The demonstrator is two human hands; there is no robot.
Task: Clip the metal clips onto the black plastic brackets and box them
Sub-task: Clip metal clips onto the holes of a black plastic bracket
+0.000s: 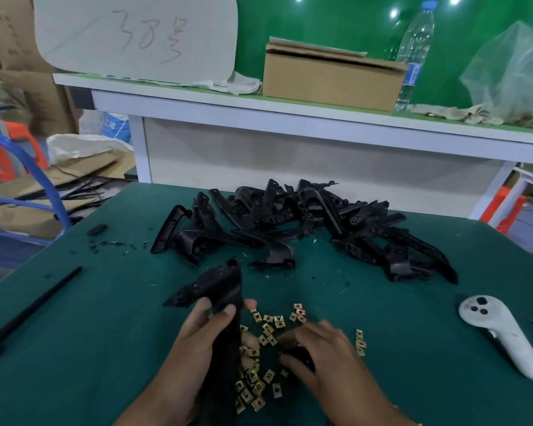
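My left hand [194,348] grips a black plastic bracket [219,290] upright near the front of the green table, its wide end pointing away from me. Several small brass-coloured metal clips [268,330] lie scattered on the mat between and under my hands. My right hand [323,355] rests low over the clips, fingers curled around a small dark piece; whether it is pinching a clip is hidden. A large heap of black brackets [305,222] lies across the middle of the table. A brown cardboard box [330,81] stands on the raised shelf behind.
A white handheld controller [502,330] lies at the right. A thin black rod [34,309] lies at the left edge, with a small black block [96,229] and plastic shavings near it. A water bottle [414,53] and clear plastic bag [511,75] sit on the shelf.
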